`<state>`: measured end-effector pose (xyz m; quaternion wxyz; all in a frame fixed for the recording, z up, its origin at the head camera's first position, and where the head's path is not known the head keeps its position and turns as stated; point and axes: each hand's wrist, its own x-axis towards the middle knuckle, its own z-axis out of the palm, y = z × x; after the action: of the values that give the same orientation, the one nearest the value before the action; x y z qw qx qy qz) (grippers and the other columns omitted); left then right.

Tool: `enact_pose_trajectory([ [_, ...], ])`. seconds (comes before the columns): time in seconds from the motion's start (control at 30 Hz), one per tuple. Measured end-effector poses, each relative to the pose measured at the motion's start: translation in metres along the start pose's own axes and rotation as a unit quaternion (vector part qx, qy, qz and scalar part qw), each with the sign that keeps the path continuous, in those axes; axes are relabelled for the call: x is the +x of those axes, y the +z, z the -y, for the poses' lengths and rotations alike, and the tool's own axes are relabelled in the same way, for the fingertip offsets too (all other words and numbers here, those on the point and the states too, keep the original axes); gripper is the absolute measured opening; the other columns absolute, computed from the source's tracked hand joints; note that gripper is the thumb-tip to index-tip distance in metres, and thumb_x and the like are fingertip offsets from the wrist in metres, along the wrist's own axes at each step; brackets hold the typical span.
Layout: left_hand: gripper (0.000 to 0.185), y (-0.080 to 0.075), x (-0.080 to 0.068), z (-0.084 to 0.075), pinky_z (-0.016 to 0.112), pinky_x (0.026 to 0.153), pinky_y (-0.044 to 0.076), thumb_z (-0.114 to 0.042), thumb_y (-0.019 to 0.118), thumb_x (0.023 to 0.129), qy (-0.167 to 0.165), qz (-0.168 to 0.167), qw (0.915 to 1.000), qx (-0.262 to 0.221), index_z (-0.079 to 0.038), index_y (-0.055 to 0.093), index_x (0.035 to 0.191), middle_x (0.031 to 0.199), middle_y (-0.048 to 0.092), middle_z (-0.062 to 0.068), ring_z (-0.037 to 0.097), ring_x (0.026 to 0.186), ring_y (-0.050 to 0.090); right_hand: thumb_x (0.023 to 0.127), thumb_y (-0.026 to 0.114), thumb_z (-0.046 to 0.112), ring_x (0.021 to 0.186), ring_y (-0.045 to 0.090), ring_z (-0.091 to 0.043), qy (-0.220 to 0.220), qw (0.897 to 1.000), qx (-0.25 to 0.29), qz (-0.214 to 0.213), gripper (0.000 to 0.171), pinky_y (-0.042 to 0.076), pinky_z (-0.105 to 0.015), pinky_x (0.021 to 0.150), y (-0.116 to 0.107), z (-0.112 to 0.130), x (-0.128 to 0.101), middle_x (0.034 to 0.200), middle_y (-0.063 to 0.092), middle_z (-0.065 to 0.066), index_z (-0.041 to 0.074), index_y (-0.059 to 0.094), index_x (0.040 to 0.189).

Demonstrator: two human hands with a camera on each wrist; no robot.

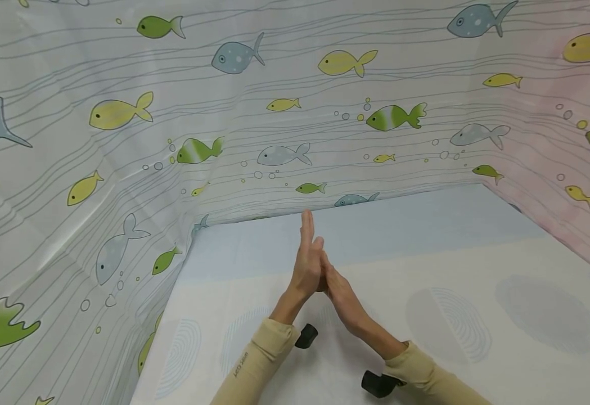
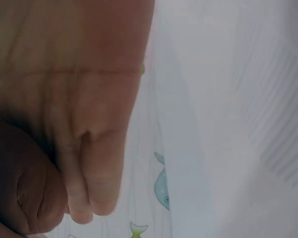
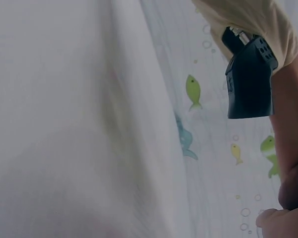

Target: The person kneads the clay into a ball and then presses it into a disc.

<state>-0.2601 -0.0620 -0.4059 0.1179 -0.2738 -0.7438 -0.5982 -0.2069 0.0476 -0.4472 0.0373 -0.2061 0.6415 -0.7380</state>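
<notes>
Currently, left hand (image 1: 306, 269): bare, raised upright, fingers stretched straight up, palm side facing inward.
Right hand (image 1: 342, 293): bare, leaning in so that its finger end presses against the left palm; its fingers are partly hidden, so I cannot tell whether they lie straight or bent.
Table cover (image 1: 381, 287): white cloth with a pale blue far band and faint grey-blue discs, spread beneath both hands.
Sleeves: long beige fabric, the left sleeve (image 1: 254, 363) with small dark lettering, the right sleeve (image 1: 428, 368) behind its wrist.
Wrist cameras: black, blocky; the left camera (image 1: 306, 336) just inside the left wrist, the right camera (image 1: 379, 384) below the right wrist.
Fish curtain (image 1: 295, 126): white sheeting with green, yellow and blue fish, beyond the hands and to either side.
</notes>
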Motion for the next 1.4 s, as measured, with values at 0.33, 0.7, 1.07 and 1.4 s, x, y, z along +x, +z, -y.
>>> enact_pose_trajectory([
  [0.33,0.069,-0.001,0.001,0.015,0.048,0.122,0.001,-0.039,0.025,0.103,-0.035,0.012,0.9988,-0.032,-0.014,-0.006,0.159,0.165,-0.005,-0.003,0.013,0.152,-0.005,0.111,0.015,0.031,0.1,0.056,-0.015,-0.046,0.998,-0.043,-0.027,0.053,0.045,-0.024,0.092,0.002,0.004,-0.001,0.119,0.058,-0.015,0.006,0.043,0.149],
  [0.7,0.062,0.001,-0.008,0.022,0.048,0.122,0.001,-0.031,0.018,0.105,-0.077,0.052,0.9953,-0.027,-0.006,0.001,0.159,0.166,-0.003,0.006,0.021,0.153,-0.006,0.111,0.014,0.033,0.147,0.023,-0.024,-0.048,0.995,-0.056,-0.064,0.054,0.017,-0.044,0.12,0.003,0.009,0.004,0.161,0.025,-0.013,0.007,0.014,0.158],
  [1.07,0.056,0.017,-0.027,0.024,0.048,0.122,0.007,-0.026,0.015,0.107,-0.054,0.055,0.9961,-0.043,-0.004,0.017,0.158,0.151,0.043,0.016,0.022,0.15,0.02,0.109,0.012,0.039,0.153,-0.002,-0.022,-0.083,0.991,-0.034,-0.104,0.062,0.004,-0.042,0.122,-0.008,0.023,0.023,0.166,-0.001,-0.009,0.001,0.001,0.158],
  [1.4,0.052,0.027,-0.038,0.025,0.026,0.084,0.049,-0.022,0.017,0.109,-0.062,0.07,0.9939,-0.058,-0.01,0.013,0.159,0.098,0.064,0.021,0.008,0.084,0.055,0.108,0.012,0.04,0.152,-0.007,-0.018,-0.08,0.986,-0.037,-0.144,0.063,0.0,-0.046,0.122,-0.017,0.028,0.04,0.166,-0.004,-0.004,0.004,0.0,0.158],
])
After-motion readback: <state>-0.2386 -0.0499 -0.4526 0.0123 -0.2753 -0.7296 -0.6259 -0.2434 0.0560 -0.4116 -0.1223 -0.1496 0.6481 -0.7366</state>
